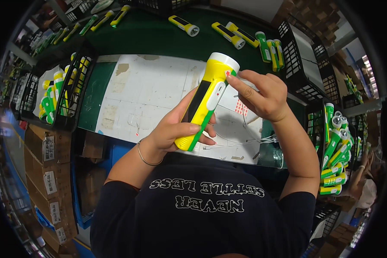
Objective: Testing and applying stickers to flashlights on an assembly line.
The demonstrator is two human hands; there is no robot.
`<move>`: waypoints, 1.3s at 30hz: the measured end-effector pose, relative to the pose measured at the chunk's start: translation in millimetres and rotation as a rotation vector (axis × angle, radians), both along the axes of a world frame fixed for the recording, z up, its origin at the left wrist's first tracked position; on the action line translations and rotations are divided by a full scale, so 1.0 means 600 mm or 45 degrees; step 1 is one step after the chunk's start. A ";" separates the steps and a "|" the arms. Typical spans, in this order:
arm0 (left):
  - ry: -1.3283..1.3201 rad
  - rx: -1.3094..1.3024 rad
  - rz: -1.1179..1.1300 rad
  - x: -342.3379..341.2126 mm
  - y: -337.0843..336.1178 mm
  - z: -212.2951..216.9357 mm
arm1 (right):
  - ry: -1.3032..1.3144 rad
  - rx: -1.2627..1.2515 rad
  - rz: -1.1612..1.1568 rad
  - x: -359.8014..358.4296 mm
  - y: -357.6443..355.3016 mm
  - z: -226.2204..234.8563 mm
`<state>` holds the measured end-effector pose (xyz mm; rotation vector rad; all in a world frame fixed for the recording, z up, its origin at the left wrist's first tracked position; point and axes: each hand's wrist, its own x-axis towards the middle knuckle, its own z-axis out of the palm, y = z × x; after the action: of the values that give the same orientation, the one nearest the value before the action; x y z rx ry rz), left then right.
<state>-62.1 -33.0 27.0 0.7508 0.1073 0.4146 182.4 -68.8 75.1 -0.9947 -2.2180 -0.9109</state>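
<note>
A yellow and green flashlight (206,96) with a white head and a dark panel lies tilted across my left hand (176,127). The fingers wrap round its lower body, with the thumb on the near side. My right hand (262,92) is at the flashlight's head end, its thumb and forefinger pinched together. A small red sticker (228,73) shows at those fingertips, against the yellow neck; whether it is stuck down I cannot tell. Below the right hand, a sheet of red stickers (241,107) lies on the white work board (133,99).
White cables (245,141) lie on the board's right side. Several flashlights (185,26) rest along the green bench (146,36) at the back. Black crates (71,92) with flashlights flank the board, and another black crate (303,60) stands at the back right. Cardboard boxes (47,172) are stacked at lower left.
</note>
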 end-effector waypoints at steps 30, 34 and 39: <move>1.140 -0.154 3.245 -1.236 -0.035 -0.157 | 0.812 -0.780 -0.045 -0.118 0.073 -0.148; 1.121 -0.563 3.478 -1.217 0.046 -0.156 | 1.082 -0.983 -0.344 -0.074 0.080 -0.157; 1.282 -0.493 3.143 -1.127 0.097 -0.156 | 1.310 -0.932 -0.702 0.066 0.146 -0.223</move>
<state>-738.0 25.0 -66.3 -0.0600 2.1131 2.1752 221.8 18.8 -58.4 -1.8971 -1.3417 0.3149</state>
